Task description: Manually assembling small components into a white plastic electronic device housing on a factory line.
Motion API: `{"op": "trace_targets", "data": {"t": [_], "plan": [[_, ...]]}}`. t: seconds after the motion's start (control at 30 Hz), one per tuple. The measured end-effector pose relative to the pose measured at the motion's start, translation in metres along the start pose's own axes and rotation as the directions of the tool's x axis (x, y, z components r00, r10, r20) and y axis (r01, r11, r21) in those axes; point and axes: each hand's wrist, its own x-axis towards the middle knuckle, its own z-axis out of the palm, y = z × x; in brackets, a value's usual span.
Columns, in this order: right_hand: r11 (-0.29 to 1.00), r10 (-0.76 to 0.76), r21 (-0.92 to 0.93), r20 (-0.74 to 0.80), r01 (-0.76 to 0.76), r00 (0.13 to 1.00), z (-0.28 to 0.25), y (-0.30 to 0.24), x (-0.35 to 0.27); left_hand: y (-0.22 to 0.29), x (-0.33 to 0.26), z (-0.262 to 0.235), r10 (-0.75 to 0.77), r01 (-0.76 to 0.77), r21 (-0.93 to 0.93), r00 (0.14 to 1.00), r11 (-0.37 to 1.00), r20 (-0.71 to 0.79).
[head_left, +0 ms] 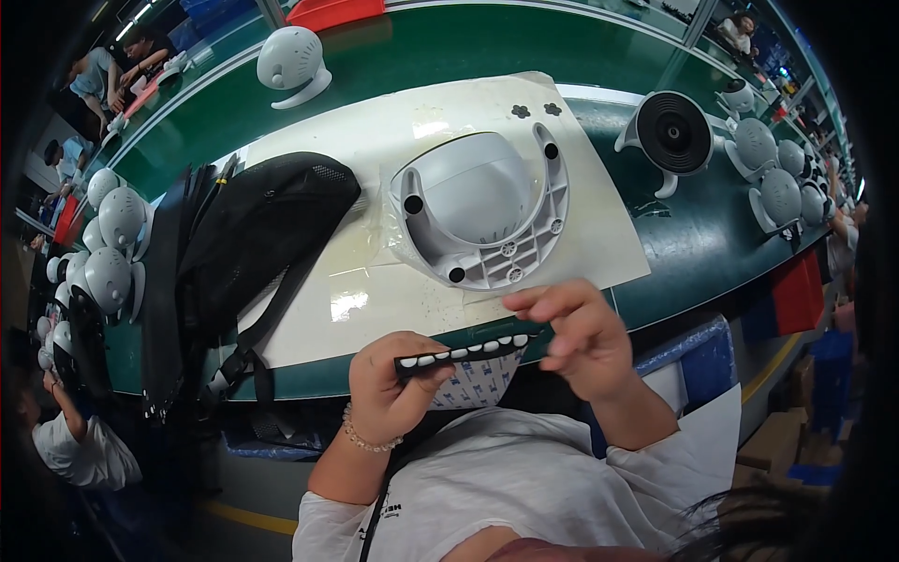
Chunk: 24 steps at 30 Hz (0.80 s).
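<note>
Left hand (393, 379) gripping black pad strip (464, 354) level; right hand (576, 332) pinching its end, above upturned white fan base (487, 220) on tabletop (693, 234).

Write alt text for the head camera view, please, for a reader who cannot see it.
The left hand holds a black strip of pads while the right hand pinches its far end. Beyond them, a white fan base lies on a white sheet on a green workbench.
</note>
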Motion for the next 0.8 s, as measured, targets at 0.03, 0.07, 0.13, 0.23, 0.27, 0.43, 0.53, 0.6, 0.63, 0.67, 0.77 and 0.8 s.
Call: {"op": "trace_targets", "data": {"t": [0.03, 0.07, 0.13, 0.23, 0.27, 0.43, 0.53, 0.6, 0.63, 0.67, 0.77, 0.8], "plan": [[0.983, -0.027, 0.178, -0.059, 0.037, 0.998, -0.001, 0.001, 0.000, -0.001, 0.000, 0.000, -0.012, 0.012, 0.000, 1.000, 1.000, -0.004], [0.967, -0.040, 0.252, -0.027, 0.046, 0.999, -0.007, 0.001, 0.002, -0.002, -0.001, -0.001, -0.014, 0.014, 0.001, 1.000, 1.000, -0.003], [0.978, 0.023, 0.209, -0.044, -0.013, 0.999, -0.005, -0.004, 0.001, -0.004, -0.003, -0.002, -0.014, 0.014, -0.030, 1.000, 0.999, -0.013], [0.972, 0.189, 0.145, -0.024, -0.184, 0.982, -0.005, -0.011, -0.003, -0.003, 0.002, -0.002, 0.121, -0.121, -0.015, 0.993, 0.993, 0.016], [0.948, 0.294, 0.127, 0.015, -0.293, 0.956, -0.006, -0.013, -0.004, -0.004, 0.001, -0.003, 0.129, -0.129, -0.030, 0.992, 0.991, 0.010], [0.941, 0.334, 0.004, 0.130, -0.337, 0.934, -0.013, -0.029, 0.005, -0.002, 0.009, -0.010, 0.319, -0.331, 0.073, 0.938, 0.941, 0.134], [0.935, 0.353, -0.064, 0.186, -0.348, 0.917, -0.014, -0.035, 0.012, -0.003, 0.009, -0.012, 0.429, -0.451, 0.129, 0.887, 0.883, 0.172], [0.933, 0.348, -0.176, 0.207, -0.315, 0.914, -0.014, -0.039, 0.014, -0.003, 0.007, -0.011, 0.389, -0.411, 0.167, 0.909, 0.896, 0.147], [0.921, 0.284, -0.333, 0.217, -0.203, 0.934, -0.013, -0.041, 0.013, -0.003, 0.006, -0.010, 0.390, -0.411, 0.166, 0.909, 0.896, 0.148], [0.874, 0.220, -0.478, 0.238, -0.083, 0.946, -0.012, -0.042, 0.013, -0.003, 0.005, -0.009, 0.357, -0.373, 0.153, 0.926, 0.915, 0.126], [0.911, 0.283, -0.319, 0.028, -0.260, 0.959, -0.002, -0.041, 0.011, -0.001, 0.006, -0.007, 0.339, -0.355, 0.161, 0.934, 0.921, 0.116], [0.912, 0.283, -0.318, 0.028, -0.260, 0.959, -0.003, -0.042, 0.012, 0.000, 0.006, -0.007, 0.354, -0.373, 0.183, 0.926, 0.910, 0.128]]}}
